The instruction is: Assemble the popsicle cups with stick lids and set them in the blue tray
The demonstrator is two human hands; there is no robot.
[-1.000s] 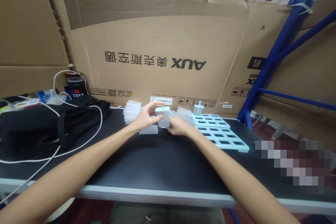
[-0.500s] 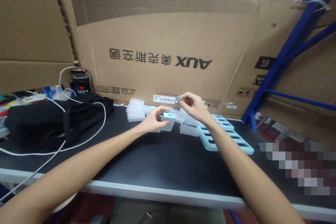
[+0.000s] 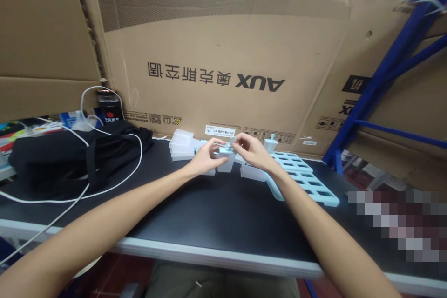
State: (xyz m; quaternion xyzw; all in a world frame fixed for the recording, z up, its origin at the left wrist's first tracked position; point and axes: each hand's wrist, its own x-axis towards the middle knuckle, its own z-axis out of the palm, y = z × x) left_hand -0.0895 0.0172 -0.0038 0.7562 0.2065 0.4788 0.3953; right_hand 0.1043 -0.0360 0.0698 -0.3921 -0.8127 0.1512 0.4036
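Observation:
My left hand (image 3: 206,156) is closed around a clear popsicle mold (image 3: 226,165) with a light blue lid, held upright just above the table. With pinched fingers, my right hand (image 3: 252,150) holds a light blue popsicle stick (image 3: 232,141) upright at the top of that lid. How deep the stick sits in the lid cannot be made out. Another mold with a stick (image 3: 270,143) stands behind my right hand. A clear mold (image 3: 253,173) lies below my right wrist, and several more clear molds (image 3: 182,145) are stacked left of my left hand.
Light blue mold racks (image 3: 316,185) lie on the black table (image 3: 209,214) to the right, partly behind my right forearm. On the left are a black cloth bag (image 3: 52,163), a white cable (image 3: 139,149) and a dark jar (image 3: 109,106). A cardboard panel (image 3: 216,42) closes off the back.
My right hand has come down and left, bringing the popsicle stick from above to the mold's lid. The left hand keeps the mold in nearly the same spot.

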